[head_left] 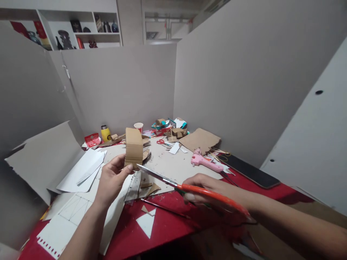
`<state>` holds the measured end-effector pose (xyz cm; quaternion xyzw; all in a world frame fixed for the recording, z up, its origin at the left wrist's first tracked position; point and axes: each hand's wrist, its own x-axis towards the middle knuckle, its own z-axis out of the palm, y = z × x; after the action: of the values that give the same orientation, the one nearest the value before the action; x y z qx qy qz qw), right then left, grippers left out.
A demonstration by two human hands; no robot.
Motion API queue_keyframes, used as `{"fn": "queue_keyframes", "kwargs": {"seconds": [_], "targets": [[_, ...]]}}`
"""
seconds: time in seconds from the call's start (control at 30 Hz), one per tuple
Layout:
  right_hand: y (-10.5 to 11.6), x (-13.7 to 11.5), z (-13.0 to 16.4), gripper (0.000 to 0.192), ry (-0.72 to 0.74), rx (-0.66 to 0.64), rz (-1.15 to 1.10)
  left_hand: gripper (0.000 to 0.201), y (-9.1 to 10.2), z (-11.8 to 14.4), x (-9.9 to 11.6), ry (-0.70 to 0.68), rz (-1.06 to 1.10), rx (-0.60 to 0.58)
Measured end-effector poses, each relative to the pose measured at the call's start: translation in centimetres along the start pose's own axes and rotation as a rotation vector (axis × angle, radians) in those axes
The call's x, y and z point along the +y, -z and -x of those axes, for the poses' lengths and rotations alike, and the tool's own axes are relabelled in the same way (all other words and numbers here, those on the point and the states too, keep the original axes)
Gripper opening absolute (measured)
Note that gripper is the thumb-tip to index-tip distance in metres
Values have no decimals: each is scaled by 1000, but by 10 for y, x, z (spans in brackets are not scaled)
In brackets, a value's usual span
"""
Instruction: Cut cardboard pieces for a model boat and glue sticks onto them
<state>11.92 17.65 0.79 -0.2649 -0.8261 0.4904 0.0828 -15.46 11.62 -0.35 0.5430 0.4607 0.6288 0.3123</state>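
My left hand [111,179] holds up a curved strip of corrugated cardboard [133,146] by its lower edge, thumb and fingers pinched on it. My right hand [208,196] grips orange-handled scissors [189,188]. Their blades point left and the tip meets the bottom edge of the cardboard strip. Both hands hover above a red table [168,227] covered with paper and cardboard scraps.
A pink glue gun [204,162], a dark phone [251,171], small red scissors [162,142], a paper cup [138,126], a yellow bottle [105,133], a metal ruler [135,186] and white sheets [81,169] lie on the table. Grey partition walls enclose it.
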Motion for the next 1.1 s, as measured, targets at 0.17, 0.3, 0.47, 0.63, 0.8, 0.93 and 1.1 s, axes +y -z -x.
{"fn": "queue_keyframes", "kwargs": {"seconds": [0.17,0.3,0.47,0.63,0.8,0.93,1.1], "targets": [[1,2,2,48,-10,-10,-76,29,-1,1,1,5,-27,5],[1,8,-2,49,-36,-154,-232,28,-2,1,-2,-4,-110,22],[-3,9,-5,51,-64,-141,-242,27,-6,2,-5,-6,-164,74],[-2,7,-4,49,4,-85,-140,25,-6,2,-4,25,-134,71],[-2,7,-5,54,-86,-137,-235,22,-5,1,-4,97,22,59],[-8,3,-7,54,-52,-82,-259,24,-7,0,-7,90,58,83],[-6,6,-7,58,-87,-117,-278,26,-8,-1,-7,55,41,110]]}}
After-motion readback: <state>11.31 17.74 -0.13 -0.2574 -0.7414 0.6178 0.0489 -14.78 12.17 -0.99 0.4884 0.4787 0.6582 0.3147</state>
